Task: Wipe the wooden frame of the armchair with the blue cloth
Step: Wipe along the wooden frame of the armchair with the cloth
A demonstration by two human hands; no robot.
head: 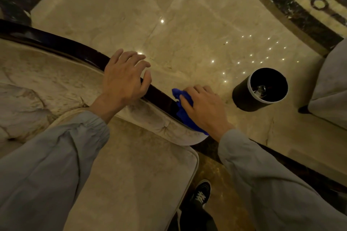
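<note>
Head view, centre frame: right hand (203,108) presses blue cloth (185,112), mostly hidden beneath it, on wooden frame (75,50); left hand (124,78) rests there, fingers released.

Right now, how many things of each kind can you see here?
Hands: 2 (left hand, right hand)
Blue cloth: 1
Armchair wooden frame: 1
Black bin: 1
Black shoe: 1
Total: 6

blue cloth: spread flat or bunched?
Bunched. The blue cloth sits crumpled under the right hand, pressed on the dark wooden frame.
</note>
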